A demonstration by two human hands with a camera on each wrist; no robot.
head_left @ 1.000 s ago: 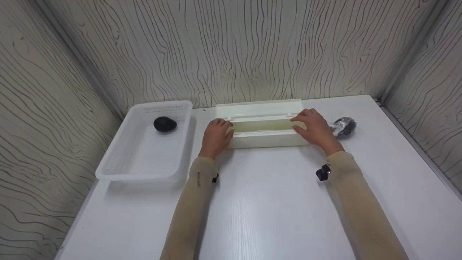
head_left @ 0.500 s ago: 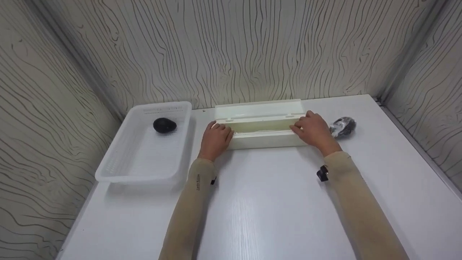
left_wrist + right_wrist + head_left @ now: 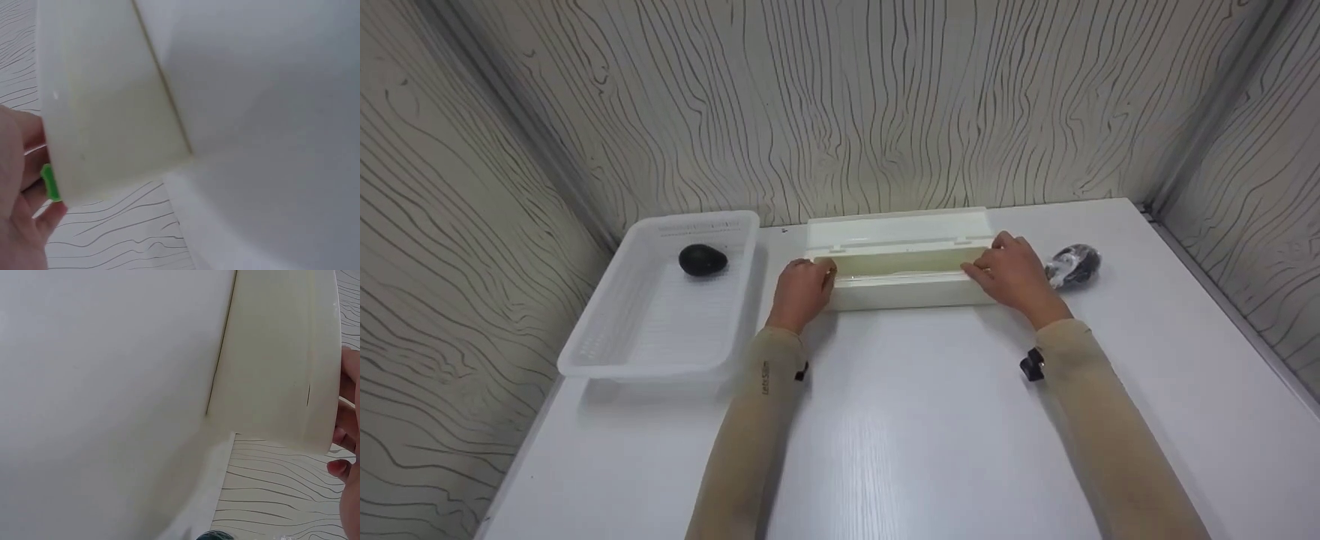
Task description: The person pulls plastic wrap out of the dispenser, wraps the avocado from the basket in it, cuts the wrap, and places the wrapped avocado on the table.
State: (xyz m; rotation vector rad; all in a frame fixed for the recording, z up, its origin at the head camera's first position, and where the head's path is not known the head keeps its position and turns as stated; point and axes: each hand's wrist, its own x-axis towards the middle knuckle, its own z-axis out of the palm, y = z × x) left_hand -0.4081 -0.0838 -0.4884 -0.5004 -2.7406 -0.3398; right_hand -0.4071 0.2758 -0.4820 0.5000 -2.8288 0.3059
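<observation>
Left hand (image 3: 801,294): yours has edged outward, fingers partly curled at the left end of the white box (image 3: 915,295); hold unclear.
Right hand (image 3: 1017,276): fingers bent at its right end; you can't tell whether they pinch anything.
White box: between your hands, lid (image 3: 900,226) tipped back.

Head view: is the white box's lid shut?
No, the lid is folded back behind the white box, leaving the box's inside visible from above.
</observation>
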